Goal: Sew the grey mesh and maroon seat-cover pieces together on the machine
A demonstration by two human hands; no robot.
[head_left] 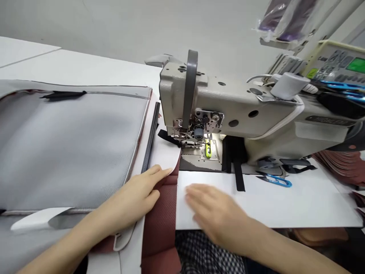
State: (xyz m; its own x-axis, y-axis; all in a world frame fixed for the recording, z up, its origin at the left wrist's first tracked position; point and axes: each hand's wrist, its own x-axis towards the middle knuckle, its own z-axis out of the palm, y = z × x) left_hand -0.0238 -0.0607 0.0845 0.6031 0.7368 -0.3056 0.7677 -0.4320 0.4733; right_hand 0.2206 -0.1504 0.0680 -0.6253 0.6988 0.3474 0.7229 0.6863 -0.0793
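Note:
My left hand (139, 194) lies on the edge of a white fabric panel (164, 156), fingers together, pinching the folded edge where it meets dark red perforated material (161, 217). My right hand (216, 213) hovers blurred over the white table surface (285, 201), fingers stretched flat, holding nothing. A large grey fabric piece (68, 144) with a black strip (151, 137) along its edge spreads to the left. The fabric runs toward the presser foot (189, 139) of a beige industrial sewing machine (228, 102).
Blue thread snips (276, 180) and a black strap (239, 177) lie on the table by the machine base. A control panel (339, 62) stands at the upper right. Stacked brownish pieces (342, 163) sit at the right edge. Checked cloth (205, 255) shows below the table.

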